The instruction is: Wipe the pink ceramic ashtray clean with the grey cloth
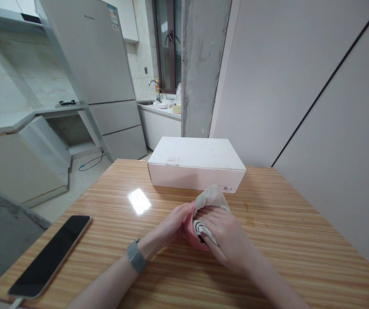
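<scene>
Near the middle of the table, my left hand [176, 221] is closed round the side of a pink open-topped thing [191, 231]; whether it is a cup or a pouch I cannot tell. My right hand [228, 236] grips a rolled, light grey knitted cloth [212, 197] at the mouth of the pink thing. Part of the cloth stands up above the fingers, and a coiled end shows below them. A small dark spot is visible beside that coil. The fingers hide how far the cloth reaches inside.
Behind my hands a closed white box [197, 154] stands on the wooden table [284, 240]. A black-screened phone [51, 257] with a white cable lies at the left. Beyond are a fridge [91, 56], a concrete pillar [200, 64] and a sink counter [158, 120].
</scene>
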A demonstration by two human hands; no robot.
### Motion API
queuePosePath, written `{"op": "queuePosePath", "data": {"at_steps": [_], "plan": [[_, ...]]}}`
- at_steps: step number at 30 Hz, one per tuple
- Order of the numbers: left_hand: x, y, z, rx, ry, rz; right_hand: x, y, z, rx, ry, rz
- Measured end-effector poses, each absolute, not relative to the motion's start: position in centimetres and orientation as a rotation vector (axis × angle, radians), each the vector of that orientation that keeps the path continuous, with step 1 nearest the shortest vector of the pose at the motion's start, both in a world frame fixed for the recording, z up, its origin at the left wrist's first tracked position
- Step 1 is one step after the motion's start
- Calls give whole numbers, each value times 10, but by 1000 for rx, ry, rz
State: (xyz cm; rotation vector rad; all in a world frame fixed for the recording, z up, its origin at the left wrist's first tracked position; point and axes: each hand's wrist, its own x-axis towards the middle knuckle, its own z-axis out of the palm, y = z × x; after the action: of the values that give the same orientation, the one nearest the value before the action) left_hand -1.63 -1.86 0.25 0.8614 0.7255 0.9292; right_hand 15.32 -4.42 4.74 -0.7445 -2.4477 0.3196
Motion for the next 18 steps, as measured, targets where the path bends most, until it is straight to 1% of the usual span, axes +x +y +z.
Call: {"op": "queuePosePath", "data": {"at_steps": [4,10,15,18], "plan": [[-15,-19,1,834,731,893,152,-46,46,-822,-2443,290],[-7,-25,14,745,543,907,152,-43,47,-893,-2376,187],[-10,-24,9,694,468,891,156,-42,46,-785,-2435,125],[-17,-20,3,699,555,879,154,-44,46,-719,-2478,153]]}}
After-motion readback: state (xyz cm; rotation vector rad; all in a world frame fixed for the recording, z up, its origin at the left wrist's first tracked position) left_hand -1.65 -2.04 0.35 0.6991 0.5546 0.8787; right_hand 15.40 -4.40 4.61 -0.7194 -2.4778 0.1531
